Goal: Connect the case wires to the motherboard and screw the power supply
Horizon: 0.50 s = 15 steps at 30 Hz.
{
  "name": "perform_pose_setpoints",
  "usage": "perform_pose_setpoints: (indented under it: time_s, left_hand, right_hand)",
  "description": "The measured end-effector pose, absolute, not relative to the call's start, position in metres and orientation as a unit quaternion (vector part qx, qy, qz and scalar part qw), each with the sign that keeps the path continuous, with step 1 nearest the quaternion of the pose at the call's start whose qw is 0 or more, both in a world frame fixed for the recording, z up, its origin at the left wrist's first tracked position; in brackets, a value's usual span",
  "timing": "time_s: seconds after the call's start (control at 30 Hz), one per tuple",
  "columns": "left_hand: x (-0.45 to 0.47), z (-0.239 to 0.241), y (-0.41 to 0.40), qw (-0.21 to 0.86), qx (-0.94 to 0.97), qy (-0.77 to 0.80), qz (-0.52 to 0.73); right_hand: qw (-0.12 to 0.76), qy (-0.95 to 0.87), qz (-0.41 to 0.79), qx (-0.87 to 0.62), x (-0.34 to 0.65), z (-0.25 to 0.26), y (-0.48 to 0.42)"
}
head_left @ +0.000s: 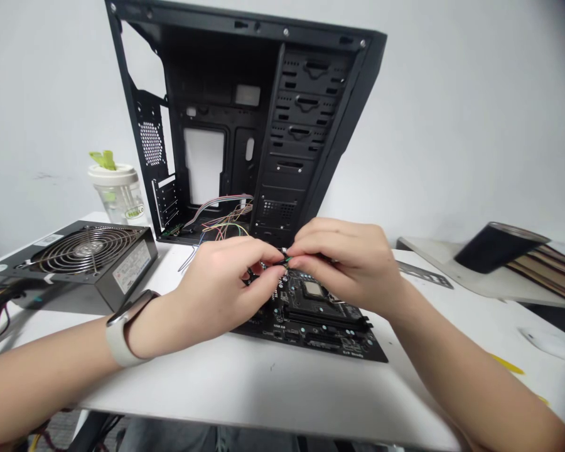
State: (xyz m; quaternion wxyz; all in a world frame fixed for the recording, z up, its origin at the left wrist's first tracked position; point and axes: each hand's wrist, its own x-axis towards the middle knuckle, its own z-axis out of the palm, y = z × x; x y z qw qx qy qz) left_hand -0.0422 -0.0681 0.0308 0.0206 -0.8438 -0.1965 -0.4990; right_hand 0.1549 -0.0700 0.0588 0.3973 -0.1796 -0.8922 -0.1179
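My left hand (221, 276), with a watch on its wrist, and my right hand (351, 260) meet fingertip to fingertip. Both pinch a small black-and-green piece (287, 258), too small and covered to name; it may be a connector or wire end. Under my fingers lies a black motherboard (329, 314) on the table, with a metal-topped processor (313, 289) in its socket. My left hand covers the board's left part. Behind my hands, thin coloured wires (221, 223) hang out of the open computer case (306, 169).
At the left stands a power supply (136, 270) with its fan facing up and cables at its side. Behind it is a clear cup (117, 194) with a white lid. A metal plate (426, 274), a dark flat object (496, 248) and a white mouse (548, 342) lie rightward.
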Motion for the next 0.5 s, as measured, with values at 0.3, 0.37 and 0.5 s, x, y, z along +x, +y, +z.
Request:
perform_pose_setpoints:
  time_s: [0.3, 0.37, 0.5]
  left_hand:
    - [-0.045, 0.031, -0.065, 0.065, -0.839, -0.201, -0.501]
    - [-0.045, 0.032, -0.065, 0.058, -0.839, -0.212, -0.498]
    - [-0.045, 0.035, -0.063, 0.014, -0.837, -0.243, -0.491]
  right_hand:
    - [0.437, -0.856, -0.060, -0.268, 0.147, 0.057, -0.073]
    - [0.450, -0.842, -0.024, -0.298, 0.145, 0.056, -0.075]
    - [0.459, -0.811, 0.054, -0.359, 0.141, 0.056, -0.077]
